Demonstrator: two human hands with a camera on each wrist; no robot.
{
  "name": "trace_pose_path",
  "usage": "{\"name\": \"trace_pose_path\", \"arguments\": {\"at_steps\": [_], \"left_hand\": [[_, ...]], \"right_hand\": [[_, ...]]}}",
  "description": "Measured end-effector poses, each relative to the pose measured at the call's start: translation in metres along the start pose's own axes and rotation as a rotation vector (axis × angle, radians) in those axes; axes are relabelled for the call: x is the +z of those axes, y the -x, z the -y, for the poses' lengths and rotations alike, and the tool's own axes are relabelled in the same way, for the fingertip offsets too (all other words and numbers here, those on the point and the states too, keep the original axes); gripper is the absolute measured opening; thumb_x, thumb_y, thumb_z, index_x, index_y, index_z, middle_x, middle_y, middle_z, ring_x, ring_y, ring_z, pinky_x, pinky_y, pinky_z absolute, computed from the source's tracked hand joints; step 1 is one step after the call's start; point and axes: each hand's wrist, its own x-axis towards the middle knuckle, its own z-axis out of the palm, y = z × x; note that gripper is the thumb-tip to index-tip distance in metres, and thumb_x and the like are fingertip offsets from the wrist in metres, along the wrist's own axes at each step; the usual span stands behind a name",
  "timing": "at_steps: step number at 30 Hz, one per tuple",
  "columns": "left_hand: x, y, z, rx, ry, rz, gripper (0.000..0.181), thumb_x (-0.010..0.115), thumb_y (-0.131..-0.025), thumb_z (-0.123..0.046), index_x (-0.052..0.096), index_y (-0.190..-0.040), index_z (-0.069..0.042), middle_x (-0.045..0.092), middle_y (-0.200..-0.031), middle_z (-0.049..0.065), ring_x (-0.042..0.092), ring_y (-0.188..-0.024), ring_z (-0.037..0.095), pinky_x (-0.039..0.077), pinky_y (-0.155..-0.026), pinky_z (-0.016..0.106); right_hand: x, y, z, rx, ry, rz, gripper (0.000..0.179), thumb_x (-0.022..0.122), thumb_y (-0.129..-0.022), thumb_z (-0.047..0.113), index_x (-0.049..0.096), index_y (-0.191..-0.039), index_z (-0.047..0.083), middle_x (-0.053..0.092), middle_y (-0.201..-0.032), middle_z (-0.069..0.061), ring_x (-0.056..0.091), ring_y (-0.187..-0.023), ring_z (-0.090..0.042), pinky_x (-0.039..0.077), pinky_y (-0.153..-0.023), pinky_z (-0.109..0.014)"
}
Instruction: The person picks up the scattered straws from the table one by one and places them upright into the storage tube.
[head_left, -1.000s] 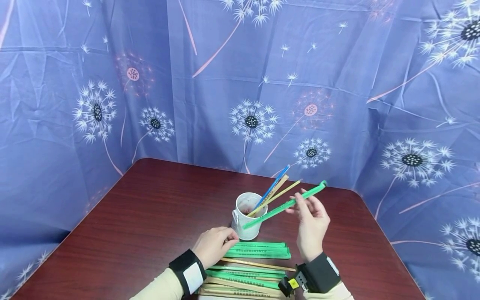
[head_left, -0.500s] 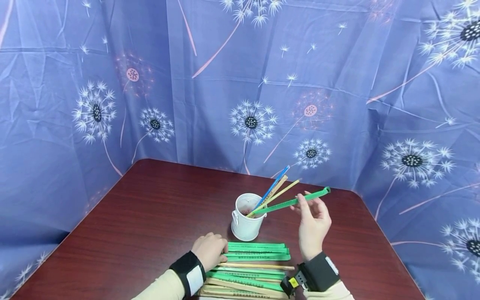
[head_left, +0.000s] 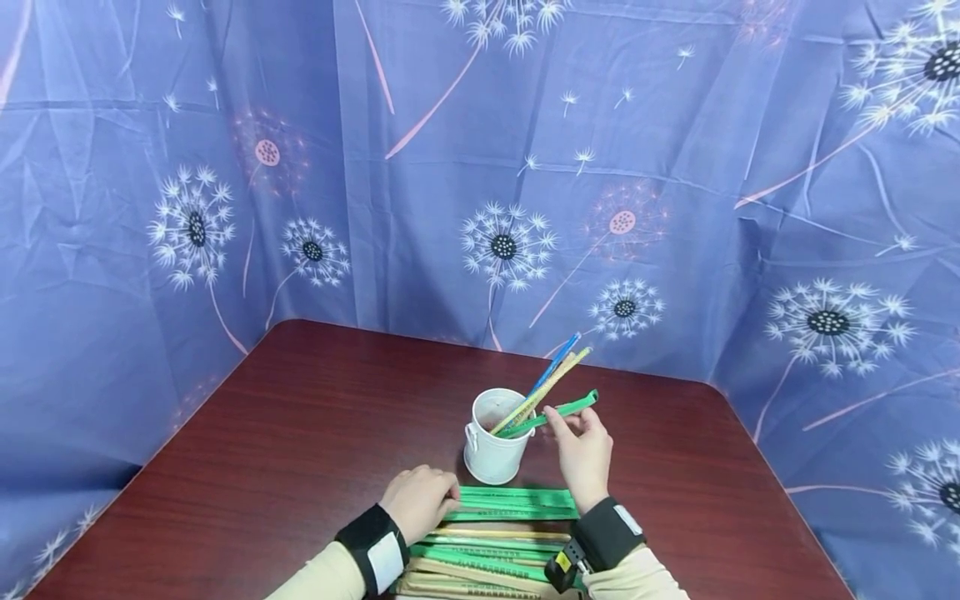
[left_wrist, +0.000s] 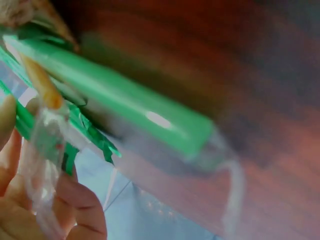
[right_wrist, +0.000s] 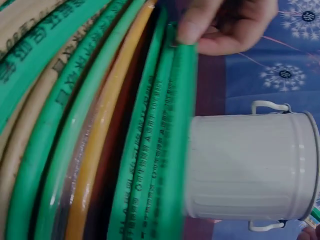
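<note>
My right hand (head_left: 585, 458) pinches a green wrapped straw (head_left: 577, 405) near its upper end. The lower end of that straw leans inside the white bucket (head_left: 495, 454), beside a blue straw (head_left: 557, 360) and yellowish straws (head_left: 558, 377). Low over the table, my left hand (head_left: 420, 504) has its fingers curled at the left ends of a group of green straws (head_left: 517, 500). In the right wrist view, its thumb and finger (right_wrist: 230, 25) pinch the end of the nearest green straw (right_wrist: 181, 125). The left wrist view is blurred.
In front of the green group lies a pile of green and tan straws (head_left: 480, 571), with an orange-yellow straw (head_left: 510, 534) along its far side. The brown table (head_left: 337, 400) is enclosed by blue dandelion-print cloth (head_left: 420, 208). The bucket has small side handles (right_wrist: 267, 106).
My right hand has moved left, bringing the green straw's lower end into the bucket. My left hand has drawn slightly back from beside the bucket to the green straws' left ends.
</note>
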Motion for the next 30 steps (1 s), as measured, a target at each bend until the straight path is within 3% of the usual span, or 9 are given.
{"name": "trace_pose_path", "arguments": {"at_steps": [3,7,11,15,17,20,22,25,30], "left_hand": [[-0.001,0.0,0.0,0.002,0.054,-0.025,0.011,0.075,-0.082,-0.029,0.067,-0.078,-0.023,0.067,-0.076,-0.013,0.057,-0.069,0.01,0.049,-0.061,0.034],[-0.006,-0.001,-0.001,-0.023,0.14,-0.068,0.007,0.074,-0.083,-0.026,0.069,-0.08,-0.022,0.068,-0.078,-0.012,0.059,-0.073,0.011,0.05,-0.062,0.035],[-0.012,-0.003,-0.003,-0.055,0.193,-0.107,0.005,0.072,-0.085,-0.027,0.07,-0.084,-0.021,0.069,-0.082,-0.01,0.062,-0.079,0.013,0.052,-0.065,0.037],[-0.015,-0.005,-0.004,-0.084,0.247,-0.145,0.008,0.069,-0.089,-0.028,0.072,-0.088,-0.02,0.069,-0.083,-0.009,0.06,-0.078,0.01,0.051,-0.064,0.035],[-0.016,-0.006,-0.005,-0.099,0.275,-0.168,0.01,0.068,-0.09,-0.029,0.071,-0.089,-0.02,0.069,-0.084,-0.01,0.059,-0.078,0.009,0.05,-0.065,0.034],[-0.018,-0.008,-0.007,-0.106,0.313,-0.214,0.011,0.067,-0.091,-0.029,0.071,-0.091,-0.019,0.071,-0.086,-0.01,0.062,-0.081,0.01,0.052,-0.07,0.035],[-0.019,-0.009,-0.01,-0.103,0.323,-0.24,0.011,0.066,-0.091,-0.029,0.071,-0.092,-0.019,0.072,-0.087,-0.01,0.064,-0.084,0.011,0.053,-0.072,0.036],[-0.019,-0.011,-0.013,-0.098,0.332,-0.263,0.013,0.066,-0.092,-0.031,0.072,-0.092,-0.019,0.072,-0.087,-0.011,0.064,-0.084,0.01,0.053,-0.072,0.035],[-0.02,-0.011,-0.017,-0.107,0.349,-0.278,0.016,0.064,-0.093,-0.034,0.071,-0.093,-0.02,0.072,-0.087,-0.011,0.065,-0.083,0.01,0.053,-0.071,0.035]], "right_hand": [[0.002,0.001,-0.003,0.008,-0.017,0.031,0.037,0.071,-0.088,0.036,0.067,-0.1,0.002,0.077,-0.081,-0.012,0.069,-0.064,-0.007,0.054,-0.064,-0.022],[-0.001,0.003,-0.004,0.011,-0.016,0.072,0.045,0.068,-0.088,0.042,0.065,-0.106,0.002,0.077,-0.092,-0.012,0.072,-0.078,-0.017,0.056,-0.075,-0.031],[-0.009,0.005,-0.003,0.014,0.026,0.076,0.057,0.065,-0.086,0.053,0.064,-0.118,0.006,0.074,-0.104,-0.011,0.066,-0.097,-0.025,0.049,-0.086,-0.042],[-0.015,0.004,-0.005,0.041,-0.012,0.042,0.065,0.066,-0.085,0.055,0.06,-0.128,0.006,0.07,-0.112,-0.013,0.06,-0.1,-0.023,0.044,-0.087,-0.042],[-0.016,0.004,-0.004,0.079,-0.091,0.027,0.066,0.068,-0.084,0.053,0.059,-0.13,0.005,0.069,-0.11,-0.014,0.062,-0.094,-0.019,0.048,-0.086,-0.037],[-0.016,0.007,-0.002,0.155,-0.328,0.059,0.06,0.071,-0.086,0.043,0.057,-0.125,0.002,0.069,-0.104,-0.012,0.066,-0.084,-0.016,0.055,-0.082,-0.034],[-0.015,0.01,0.0,0.222,-0.513,0.093,0.046,0.074,-0.085,0.035,0.06,-0.114,0.002,0.07,-0.095,-0.009,0.068,-0.073,-0.016,0.059,-0.077,-0.035],[-0.015,0.015,0.001,0.309,-0.729,0.172,0.023,0.073,-0.087,0.025,0.061,-0.095,0.007,0.071,-0.089,-0.005,0.068,-0.07,-0.017,0.059,-0.081,-0.039],[-0.015,0.02,0.003,0.352,-0.857,0.248,0.017,0.071,-0.088,0.011,0.058,-0.078,0.01,0.073,-0.087,-0.005,0.07,-0.072,-0.016,0.057,-0.086,-0.039]]}}
